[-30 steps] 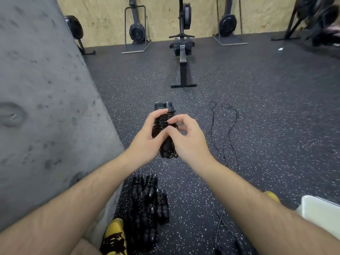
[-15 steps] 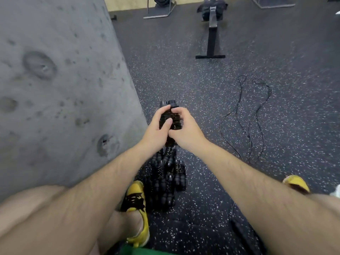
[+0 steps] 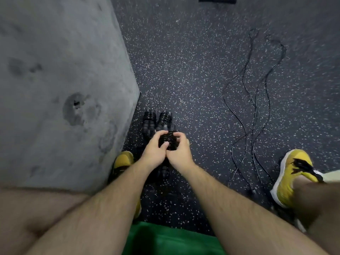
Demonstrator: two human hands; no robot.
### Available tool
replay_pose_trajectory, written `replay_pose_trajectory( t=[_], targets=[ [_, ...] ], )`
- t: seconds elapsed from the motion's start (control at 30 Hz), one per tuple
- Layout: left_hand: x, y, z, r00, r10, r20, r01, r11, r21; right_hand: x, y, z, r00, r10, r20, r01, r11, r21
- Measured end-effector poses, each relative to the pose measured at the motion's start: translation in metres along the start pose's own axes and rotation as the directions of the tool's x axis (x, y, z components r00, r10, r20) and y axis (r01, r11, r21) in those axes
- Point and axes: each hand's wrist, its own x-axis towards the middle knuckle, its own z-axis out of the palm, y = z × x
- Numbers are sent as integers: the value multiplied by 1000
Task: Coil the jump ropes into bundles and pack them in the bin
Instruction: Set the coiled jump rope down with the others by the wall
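The left hand (image 3: pixel 153 153) and right hand (image 3: pixel 179 154) touch, both curled round a coiled black rope bundle (image 3: pixel 168 141) between them. Other bundles (image 3: pixel 156 120) lie on the floor (image 3: pixel 193 70) just beyond both hands; a loose rope (image 3: pixel 255 107) lies well right of the right hand.

The left hand (image 3: pixel 153 153) and right hand (image 3: pixel 179 154) cover most of the coiled bundle (image 3: pixel 168 141), so its handles cannot be made out. Both wrists hide the near part of the bundle pile (image 3: pixel 149 122), and the loose rope (image 3: pixel 256 115) blurs out near the right shoe (image 3: pixel 292 172)
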Motion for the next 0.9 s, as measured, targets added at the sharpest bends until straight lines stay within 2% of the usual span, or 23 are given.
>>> replay_pose_trajectory(
  t=[0.13, 0.2, 0.3, 0.4, 0.53, 0.67, 0.9],
  targets=[
    [19, -16, 22, 996, -84, 8, 84, 994, 67, 31, 24, 7, 1000, 6, -22, -6, 999, -34],
    [27, -21, 29, 995, -90, 45, 77, 972, 223, 42, 36, 10, 999, 23, 34, -20, 995, -93],
    [31, -22, 33, 993, -101, 60, 56, 855, 516, 47, 53, 11, 987, 21, 161, 15, 974, -225],
    [28, -21, 35, 997, -63, 42, 22, 778, 628, 47, 55, 5, 979, -51, 196, 108, 949, -297],
    [19, -16, 46, 987, 162, 6, -129, 759, 638, 39, 52, -9, 982, -102, 157, 148, 936, -320],
    [5, 2, 74, 977, 199, 70, -202, 788, 582, 24, 62, -41, 993, -90, 76, 111, 930, -350],
    [-21, 27, 157, 934, 218, 284, -342, 777, 529, -9, 117, -114, 995, 13, -103, -51, 926, -374]
  ],
)
